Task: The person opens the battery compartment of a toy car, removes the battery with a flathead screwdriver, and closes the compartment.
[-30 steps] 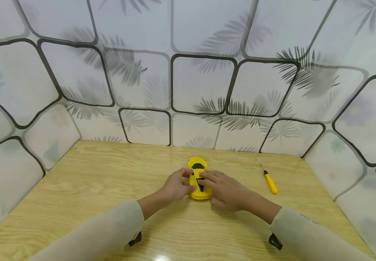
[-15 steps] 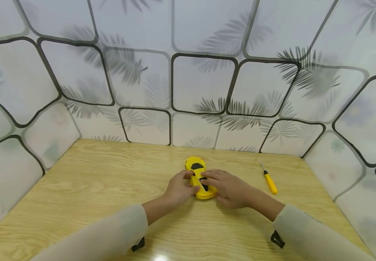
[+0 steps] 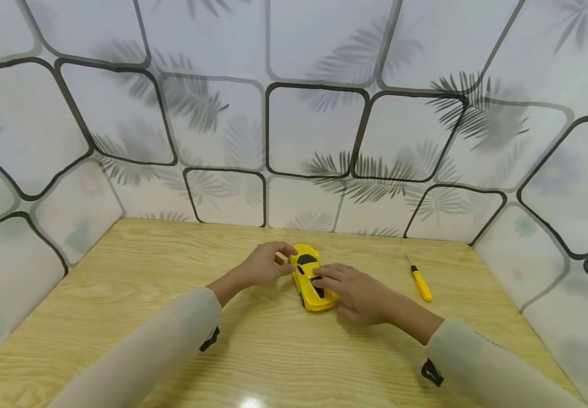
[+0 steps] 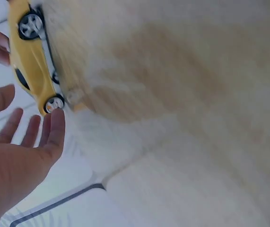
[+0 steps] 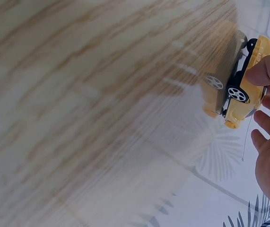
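A yellow toy car with dark windows stands on the wooden table, its far end angled slightly left in the head view. My right hand holds its near right side; in the right wrist view the thumb presses the car's side by a wheel. Beside the far left part of the car is my left hand, thumb and fingers spread apart. The left wrist view shows these fingertips close to a wheel; whether they touch it I cannot tell.
To the right on the wooden table lies a screwdriver with a yellow handle, its shaft pointing away. Patterned panels enclose the table at the back and on both sides.
The car has turned, its far end swinging left and its near end right. My left hand has loosened from the car's side and shifted left and farther forward. The right hand stays on the car.
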`<move>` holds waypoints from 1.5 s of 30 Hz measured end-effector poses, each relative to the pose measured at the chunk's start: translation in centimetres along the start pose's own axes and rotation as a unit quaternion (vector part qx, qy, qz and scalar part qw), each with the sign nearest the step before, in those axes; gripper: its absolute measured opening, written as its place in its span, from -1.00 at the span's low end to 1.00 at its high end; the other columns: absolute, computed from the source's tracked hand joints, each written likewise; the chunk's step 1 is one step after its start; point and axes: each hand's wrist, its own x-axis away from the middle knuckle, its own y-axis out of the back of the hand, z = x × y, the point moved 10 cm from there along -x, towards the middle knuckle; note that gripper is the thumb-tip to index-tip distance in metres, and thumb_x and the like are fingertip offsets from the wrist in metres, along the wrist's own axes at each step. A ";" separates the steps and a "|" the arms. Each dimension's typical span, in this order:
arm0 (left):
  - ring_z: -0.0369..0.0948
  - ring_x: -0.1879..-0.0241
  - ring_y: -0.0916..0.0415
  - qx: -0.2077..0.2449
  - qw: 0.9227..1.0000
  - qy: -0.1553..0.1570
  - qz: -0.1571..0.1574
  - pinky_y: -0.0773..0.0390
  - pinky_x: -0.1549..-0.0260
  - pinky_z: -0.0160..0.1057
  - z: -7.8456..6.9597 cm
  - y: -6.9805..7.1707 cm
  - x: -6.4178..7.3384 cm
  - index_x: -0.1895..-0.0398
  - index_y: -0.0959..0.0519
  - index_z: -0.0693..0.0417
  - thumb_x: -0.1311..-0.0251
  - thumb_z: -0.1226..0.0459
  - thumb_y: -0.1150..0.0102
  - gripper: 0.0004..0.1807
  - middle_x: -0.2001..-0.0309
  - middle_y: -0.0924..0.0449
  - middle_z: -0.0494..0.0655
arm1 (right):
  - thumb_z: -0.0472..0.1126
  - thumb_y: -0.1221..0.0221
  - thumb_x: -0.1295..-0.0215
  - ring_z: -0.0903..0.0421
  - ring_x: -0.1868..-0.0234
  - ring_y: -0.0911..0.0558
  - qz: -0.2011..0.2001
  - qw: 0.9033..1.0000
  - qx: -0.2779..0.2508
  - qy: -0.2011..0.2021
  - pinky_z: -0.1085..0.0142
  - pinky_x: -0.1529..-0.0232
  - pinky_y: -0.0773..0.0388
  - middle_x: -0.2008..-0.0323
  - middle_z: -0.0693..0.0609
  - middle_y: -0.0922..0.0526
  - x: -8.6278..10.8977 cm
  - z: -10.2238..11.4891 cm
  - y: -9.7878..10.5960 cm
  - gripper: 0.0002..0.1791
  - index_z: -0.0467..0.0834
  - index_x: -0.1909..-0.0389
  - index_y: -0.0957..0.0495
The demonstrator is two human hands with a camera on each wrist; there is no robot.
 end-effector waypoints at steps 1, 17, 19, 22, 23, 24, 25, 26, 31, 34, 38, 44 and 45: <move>0.04 -0.10 -0.59 -0.023 1.000 -0.017 0.008 -0.70 0.02 -0.07 -0.3 0.1 -0.3 -0.24 -0.57 0.14 -0.40 0.26 -0.28 -0.61 -0.21 -0.55 0.08 | -0.30 -0.19 -0.26 -0.09 -0.49 -0.31 0.000 1.000 0.001 0.002 -0.02 -0.51 -0.27 -0.49 -0.10 -0.32 0.0 0.0 0.0 -0.35 -0.13 -0.42 -0.41; -0.03 -0.30 -0.45 -0.203 0.966 -0.133 0.093 -0.44 -0.35 0.02 -1.3 -1.5 -2.3 -0.27 -0.62 0.00 -0.41 0.10 -0.28 -0.58 -0.27 -0.55 -0.01 | 0.20 -0.13 -0.50 -0.07 -0.39 -0.43 -0.022 0.999 0.041 -0.015 0.00 -0.41 -0.41 -0.40 -0.11 -0.43 -0.7 0.9 0.3 -0.41 -0.13 -0.32 -0.48; -0.04 -0.30 -0.45 -0.208 0.965 -0.134 0.091 -0.44 -0.35 0.01 -1.2 -1.4 -2.3 -0.27 -0.62 -0.01 -0.42 0.09 -0.27 -0.58 -0.27 -0.55 -0.03 | 0.22 -0.11 -0.51 -0.08 -0.32 -0.48 -0.033 0.998 0.053 -0.026 0.00 -0.36 -0.47 -0.33 -0.11 -0.47 -1.0 1.3 0.3 -0.43 -0.14 -0.25 -0.49; -0.04 -0.29 -0.45 -0.211 0.964 -0.138 0.088 -0.45 -0.34 0.01 -1.2 -1.4 -2.3 -0.28 -0.62 -0.01 -0.42 0.07 -0.27 -0.57 -0.26 -0.55 -0.03 | 0.23 -0.08 -0.52 -0.06 -0.21 -0.52 -0.050 0.996 0.061 -0.041 0.03 -0.27 -0.53 -0.22 -0.11 -0.51 -1.5 1.7 0.3 -0.48 -0.14 -0.13 -0.50; -0.04 -0.28 -0.45 -0.212 0.963 -0.139 0.087 -0.45 -0.33 0.02 -1.1 -1.4 -2.2 -0.28 -0.62 -0.01 -0.41 0.07 -0.27 -0.56 -0.25 -0.55 -0.03 | 0.24 -0.07 -0.52 -0.06 -0.17 -0.52 -0.055 0.996 0.060 -0.047 0.04 -0.25 -0.54 -0.19 -0.10 -0.51 -1.6 1.8 0.3 -0.49 -0.13 -0.10 -0.49; -0.04 -0.28 -0.46 -0.214 0.963 -0.141 0.085 -0.45 -0.33 0.02 -1.1 -1.3 -2.2 -0.28 -0.62 -0.01 -0.41 0.07 -0.27 -0.56 -0.25 -0.55 -0.03 | 0.24 -0.06 -0.53 -0.05 -0.14 -0.51 -0.058 0.995 0.060 -0.053 0.06 -0.23 -0.54 -0.17 -0.10 -0.51 -1.7 1.8 0.3 -0.49 -0.14 -0.08 -0.49; -0.04 -0.27 -0.46 -0.215 0.963 -0.143 0.084 -0.46 -0.32 0.02 -1.2 -1.3 -2.2 -0.27 -0.62 0.00 -0.41 0.06 -0.27 -0.56 -0.25 -0.55 -0.02 | 0.25 -0.05 -0.53 -0.04 -0.11 -0.51 -0.059 0.995 0.061 -0.058 0.07 -0.21 -0.54 -0.15 -0.09 -0.51 -1.8 1.8 0.2 -0.48 -0.14 -0.08 -0.49; -0.04 -0.28 -0.46 -0.217 0.962 -0.142 0.084 -0.46 -0.33 0.02 -1.2 -1.3 -2.2 -0.28 -0.62 -0.01 -0.41 0.05 -0.27 -0.55 -0.25 -0.55 -0.02 | 0.25 -0.04 -0.54 -0.04 -0.09 -0.50 -0.059 0.994 0.065 -0.063 0.08 -0.19 -0.54 -0.13 -0.09 -0.51 -1.9 1.9 0.1 -0.47 -0.14 -0.08 -0.49; -0.05 -0.25 -0.48 -0.228 0.960 -0.141 0.077 -0.46 -0.32 -0.01 -1.1 -1.2 -2.1 -0.26 -0.63 0.03 -0.40 0.04 -0.28 -0.54 -0.23 -0.57 -0.02 | 0.24 -0.06 -0.53 -0.04 -0.04 -0.49 -0.056 0.992 0.084 -0.075 0.09 -0.15 -0.54 -0.13 -0.10 -0.50 -2.1 2.0 0.1 -0.44 -0.17 -0.15 -0.48; -0.08 -0.19 -0.52 -0.230 0.960 -0.143 0.069 -0.50 -0.28 -0.05 -1.1 -1.1 -2.1 -0.17 -0.66 0.07 -0.38 0.03 -0.30 -0.57 -0.16 -0.61 -0.04 | 0.20 -0.10 -0.51 -0.06 -0.05 -0.49 -0.054 0.992 0.085 -0.079 0.07 -0.12 -0.56 -0.15 -0.11 -0.49 -2.1 2.1 0.1 -0.46 -0.17 -0.17 -0.47; -0.13 -0.08 -0.54 -0.233 0.960 -0.142 0.059 -0.55 -0.19 -0.12 -1.1 -1.0 -2.0 -0.01 -0.67 0.04 -0.36 -0.01 -0.31 -0.64 -0.01 -0.62 -0.13 | 0.15 -0.14 -0.49 -0.06 -0.06 -0.48 -0.053 0.993 0.068 -0.079 0.05 -0.06 -0.57 -0.18 -0.09 -0.47 -2.0 1.8 0.2 -0.51 -0.13 -0.19 -0.47; -0.18 0.11 -0.43 -0.265 0.951 -0.148 0.054 -0.53 0.07 -0.18 -1.1 -1.3 -1.5 0.12 -0.62 -0.04 -0.38 -0.08 -0.26 -0.67 0.15 -0.53 -0.20 | 0.04 -0.16 -0.44 -0.07 -0.08 -0.47 -0.057 0.996 0.040 -0.055 0.03 -0.04 -0.55 -0.20 -0.09 -0.44 -1.8 1.2 0.1 -0.57 -0.10 -0.19 -0.46; -0.18 0.15 -0.40 -0.271 0.949 -0.149 0.053 -0.51 0.12 -0.19 -1.2 -1.3 -1.5 0.14 -0.60 -0.04 -0.38 -0.09 -0.25 -0.67 0.17 -0.52 -0.20 | 0.02 -0.15 -0.43 -0.07 -0.08 -0.46 -0.056 0.996 0.039 -0.049 0.03 -0.06 -0.54 -0.20 -0.08 -0.44 -1.8 1.1 0.1 -0.57 -0.10 -0.19 -0.45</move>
